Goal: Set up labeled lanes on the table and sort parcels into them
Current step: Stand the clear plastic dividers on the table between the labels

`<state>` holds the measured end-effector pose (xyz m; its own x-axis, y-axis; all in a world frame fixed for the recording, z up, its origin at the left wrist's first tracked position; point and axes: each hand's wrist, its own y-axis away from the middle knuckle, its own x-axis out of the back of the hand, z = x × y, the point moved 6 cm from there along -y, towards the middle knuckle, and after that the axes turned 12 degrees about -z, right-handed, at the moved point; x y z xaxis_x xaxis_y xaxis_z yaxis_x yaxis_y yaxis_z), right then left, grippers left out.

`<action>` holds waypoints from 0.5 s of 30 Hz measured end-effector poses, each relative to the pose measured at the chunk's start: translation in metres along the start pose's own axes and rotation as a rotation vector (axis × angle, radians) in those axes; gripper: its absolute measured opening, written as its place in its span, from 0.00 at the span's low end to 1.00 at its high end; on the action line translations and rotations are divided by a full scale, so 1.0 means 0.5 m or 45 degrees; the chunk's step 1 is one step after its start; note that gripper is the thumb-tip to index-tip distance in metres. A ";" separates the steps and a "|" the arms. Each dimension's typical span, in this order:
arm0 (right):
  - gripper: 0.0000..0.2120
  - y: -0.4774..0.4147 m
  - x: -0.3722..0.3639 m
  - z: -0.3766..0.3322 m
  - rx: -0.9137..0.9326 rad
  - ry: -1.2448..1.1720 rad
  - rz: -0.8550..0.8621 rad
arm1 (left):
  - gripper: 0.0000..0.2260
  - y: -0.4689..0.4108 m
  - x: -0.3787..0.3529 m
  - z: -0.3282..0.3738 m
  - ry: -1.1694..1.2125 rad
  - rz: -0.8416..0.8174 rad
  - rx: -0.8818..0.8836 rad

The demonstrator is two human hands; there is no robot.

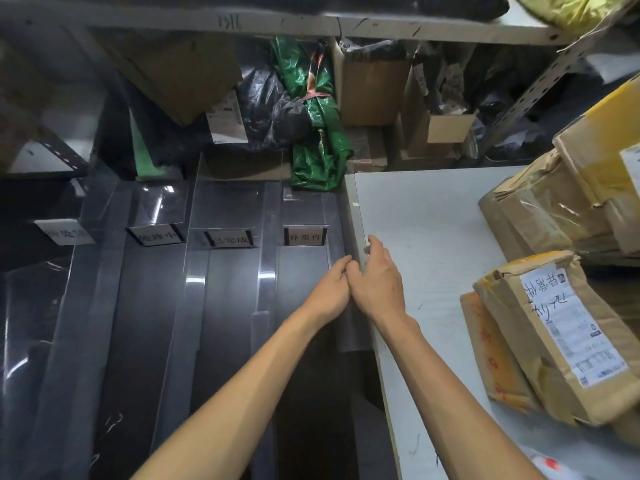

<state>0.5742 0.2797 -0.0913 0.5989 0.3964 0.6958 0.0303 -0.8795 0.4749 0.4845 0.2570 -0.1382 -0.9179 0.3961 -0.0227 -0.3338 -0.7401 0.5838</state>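
Right hand [377, 285]: fingers [373, 244] curled over the top edge of the clear divider [350, 327], thumb on the near face, clamped on it. Left hand [329, 292]: fingers curled in, tips meeting my right thumb and pinching the same sheet.

The divider is a thin, see-through plastic sheet, faintly grey and standing on edge. It runs from under my fingers back toward my wrists. It stands along the seam between the dark table [225, 323] and the white table [433, 237], just left of the white edge.

Left of my fingers, three more clear sheets [194, 271] stand upright and split the dark top into lanes. Each catches pale glare streaks.

Beyond my left fingertips is the nearest label [304, 235], a white card with dark end strips and printed characters. Three more cards [230, 239] line up further left, and the far one is blurred.

Right of my right hand, well apart, lies a brown taped parcel [554, 334] with a white shipping slip and black marker writing. Beyond it is a stack of crumpled brown parcels [571, 202]. Past my fingertips is a shelf with a green bag [318, 140].
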 end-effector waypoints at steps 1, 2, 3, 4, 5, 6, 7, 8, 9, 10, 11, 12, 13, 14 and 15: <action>0.29 0.010 0.000 -0.001 0.002 0.004 0.002 | 0.22 0.010 0.000 0.004 0.001 0.007 -0.008; 0.29 0.020 0.001 -0.002 0.008 0.012 0.011 | 0.22 0.020 0.002 0.010 -0.007 0.021 -0.024; 0.29 0.031 0.003 -0.006 0.017 0.018 0.021 | 0.22 0.033 0.004 0.016 -0.016 0.032 -0.037; 0.29 0.042 0.004 -0.009 0.028 0.022 0.029 | 0.22 0.045 0.005 0.021 -0.026 0.037 -0.049; 0.29 0.055 0.006 -0.013 0.040 0.027 0.036 | 0.22 0.056 0.007 0.025 -0.039 0.044 -0.062; 0.28 0.069 0.008 -0.015 0.051 0.034 0.042 | 0.22 0.069 0.009 0.028 -0.058 0.056 -0.080; 0.28 0.082 0.008 -0.018 0.061 0.039 0.049 | 0.22 0.082 0.011 0.030 -0.080 0.067 -0.095; 0.27 0.097 0.009 -0.020 0.073 0.038 0.053 | 0.22 0.094 0.012 0.029 -0.100 0.080 -0.109; 0.27 0.113 0.008 -0.023 0.089 0.031 0.057 | 0.22 0.108 0.014 0.028 -0.121 0.089 -0.120; 0.26 0.129 0.006 -0.027 0.111 0.018 0.061 | 0.22 0.123 0.015 0.028 -0.151 0.096 -0.144; 0.24 0.147 0.004 -0.033 0.138 -0.002 0.063 | 0.21 0.140 0.016 0.029 -0.195 0.100 -0.172; 0.23 0.165 -0.001 -0.040 0.168 -0.031 0.057 | 0.21 0.161 0.016 0.032 -0.237 0.104 -0.202; 0.21 0.183 -0.006 -0.050 0.202 -0.059 0.045 | 0.20 0.184 0.017 0.034 -0.253 0.109 -0.220; 0.20 0.202 -0.012 -0.061 0.241 -0.085 0.031 | 0.20 0.208 0.019 0.035 -0.252 0.120 -0.248; 0.19 0.221 -0.017 -0.073 0.282 -0.112 0.023 | 0.20 0.234 0.025 0.034 -0.249 0.134 -0.278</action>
<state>0.5434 0.1887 -0.0253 0.6679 0.3645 0.6489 0.1882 -0.9263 0.3266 0.4378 0.1846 -0.0563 -0.8984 0.3925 0.1972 -0.2969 -0.8734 0.3859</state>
